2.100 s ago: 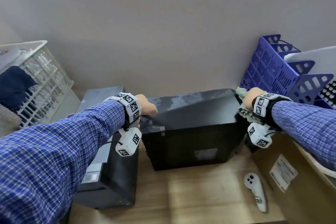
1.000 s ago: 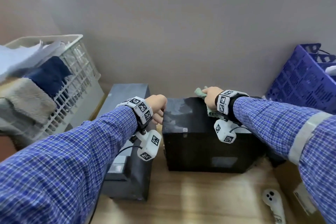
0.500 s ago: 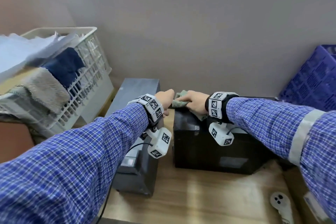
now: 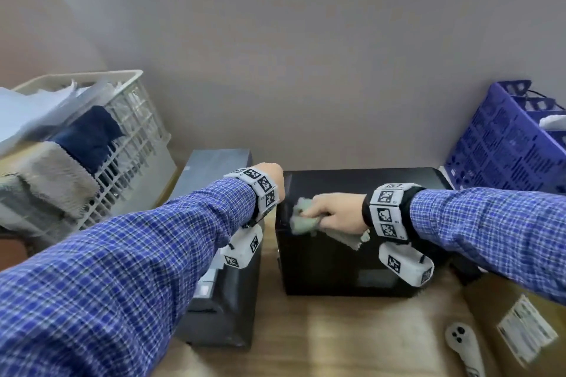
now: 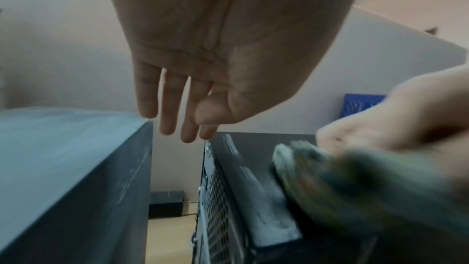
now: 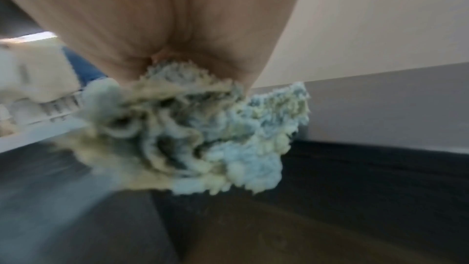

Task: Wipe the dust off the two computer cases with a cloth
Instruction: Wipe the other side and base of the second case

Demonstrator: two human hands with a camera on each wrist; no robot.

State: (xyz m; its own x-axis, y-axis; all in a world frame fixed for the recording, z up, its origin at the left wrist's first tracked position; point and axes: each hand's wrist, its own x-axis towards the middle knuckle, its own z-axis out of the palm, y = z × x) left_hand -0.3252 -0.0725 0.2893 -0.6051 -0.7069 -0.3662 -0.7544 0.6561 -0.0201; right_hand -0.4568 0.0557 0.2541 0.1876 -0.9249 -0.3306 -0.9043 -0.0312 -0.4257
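Two computer cases stand side by side on the wooden table. The left case point(image 4: 214, 162) is grey with dust on top point(image 5: 63, 148). The right case point(image 4: 382, 184) is black point(image 5: 243, 164). My right hand point(image 4: 333, 211) grips a crumpled pale green-blue cloth point(image 4: 301, 219) and presses it on the black case's top near the front left corner. The right wrist view shows the cloth point(image 6: 190, 138) bunched under the palm point(image 6: 164, 27). My left hand point(image 4: 272, 176) hangs at the black case's far left edge with its fingers point(image 5: 189, 127) straight, pointing down over the gap between the cases.
A white basket point(image 4: 122, 119) with folded cloths stands at the left, and a blue crate point(image 4: 505, 144) at the right against the wall. A cardboard box point(image 4: 520, 315) and a white controller point(image 4: 462, 343) lie at the front right on the table point(image 4: 337, 330).
My right hand swept the cloth from the black case's far right to its far left corner, then pulled it toward the front. The left hand stayed at the case's left edge.
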